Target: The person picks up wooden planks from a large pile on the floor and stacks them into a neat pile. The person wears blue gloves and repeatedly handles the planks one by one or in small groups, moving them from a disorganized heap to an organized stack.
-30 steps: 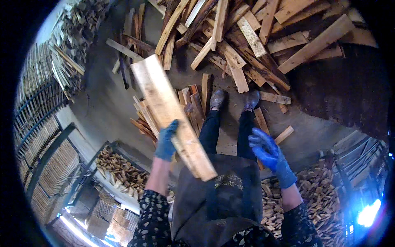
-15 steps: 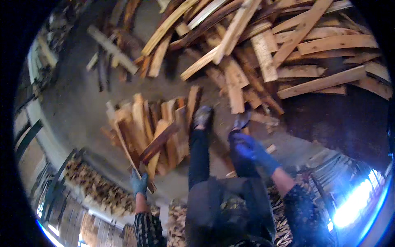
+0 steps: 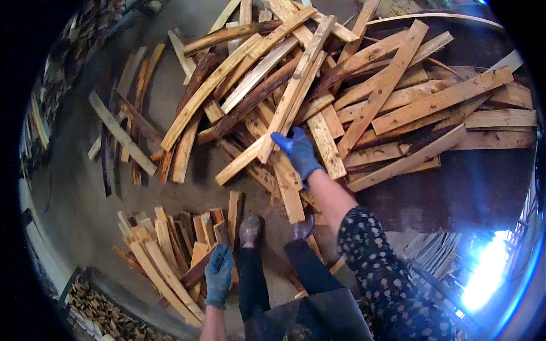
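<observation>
**A:** What lies out at nine o'clock?

**B:** A few loose planks [image 3: 120, 134] on the grey concrete floor [image 3: 68, 193], well apart from the main heap. One pale board runs slantwise, with darker strips beside it.

**A:** And lower, around seven o'clock?

**B:** A small stack of short boards [image 3: 170, 250], fanned out side by side on the floor. The left hand [image 3: 219, 275], in a blue glove, hangs over its right edge, fingers pointing down and loosely curled. It appears to touch a dark reddish piece [image 3: 196, 274] there, but I cannot tell whether it grips it or only rests on it.

**A:** What is at six o'clock?

**B:** The person's two shoes [image 3: 250, 228], dark trousers, and a dark apron at the lower rim.

**A:** Where is the other hand?

**B:** Near the centre. The right hand [image 3: 298, 152], also blue-gloved, reaches out from a spotted sleeve [image 3: 387, 273] to the near edge of the big pile [image 3: 364, 91]. Its fingers are spread fairly wide and lie on a long pale plank [image 3: 296, 85] that runs from the centre up toward twelve o'clock. The fingers are not closed around it.

**A:** And the pile itself?

**B:** Long boards, pale and dark brown, crisscrossed from eleven to three o'clock. At four o'clock a dark sheet [image 3: 455, 187] lies under its edge.
</observation>
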Motion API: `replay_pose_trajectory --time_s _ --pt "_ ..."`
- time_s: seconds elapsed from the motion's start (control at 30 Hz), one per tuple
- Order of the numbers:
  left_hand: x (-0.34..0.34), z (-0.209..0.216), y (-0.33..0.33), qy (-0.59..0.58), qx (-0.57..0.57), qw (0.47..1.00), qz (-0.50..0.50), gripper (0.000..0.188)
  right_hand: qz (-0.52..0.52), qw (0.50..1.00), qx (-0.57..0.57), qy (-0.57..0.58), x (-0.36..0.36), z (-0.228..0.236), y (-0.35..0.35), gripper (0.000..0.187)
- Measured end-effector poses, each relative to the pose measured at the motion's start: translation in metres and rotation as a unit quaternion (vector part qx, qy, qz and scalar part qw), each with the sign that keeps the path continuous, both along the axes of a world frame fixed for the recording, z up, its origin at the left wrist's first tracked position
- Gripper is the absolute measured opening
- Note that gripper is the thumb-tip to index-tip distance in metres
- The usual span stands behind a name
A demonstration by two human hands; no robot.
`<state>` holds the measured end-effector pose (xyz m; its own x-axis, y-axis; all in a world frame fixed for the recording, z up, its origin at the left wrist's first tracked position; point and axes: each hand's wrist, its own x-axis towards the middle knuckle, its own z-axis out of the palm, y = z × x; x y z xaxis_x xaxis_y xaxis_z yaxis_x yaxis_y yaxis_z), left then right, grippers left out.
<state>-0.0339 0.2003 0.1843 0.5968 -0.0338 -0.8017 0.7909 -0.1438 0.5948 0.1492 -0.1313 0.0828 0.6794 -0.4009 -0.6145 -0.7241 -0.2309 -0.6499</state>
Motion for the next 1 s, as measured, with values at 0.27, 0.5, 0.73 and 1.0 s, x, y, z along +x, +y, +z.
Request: replay_pose_trajectory --time_s 0.27,0.5,0.73,1.0 --pt "0.110 -0.088 -0.102 -0.134 -0.034 0.989 -0.051 0.058 -0.206 0.969 0.088 -0.102 -0.012 -0.030 0.025 0.083" --pt "0.190 -0.074 -0.220 0.022 -0.257 0.962 -0.090 0.058 -0.079 0.925 0.370 -0.015 -0.093 0.017 -0.017 0.032" --pt "0.085 0.001 -0.173 0.201 -0.254 0.945 0.043 0.036 0.020 0.937 0.348 0.018 -0.230 0.085 0.030 0.039" --pt "0.050 0.070 -0.119 0.209 -0.210 0.954 0.041 0.037 0.211 0.965 0.153 0.031 -0.227 0.187 0.077 0.037"
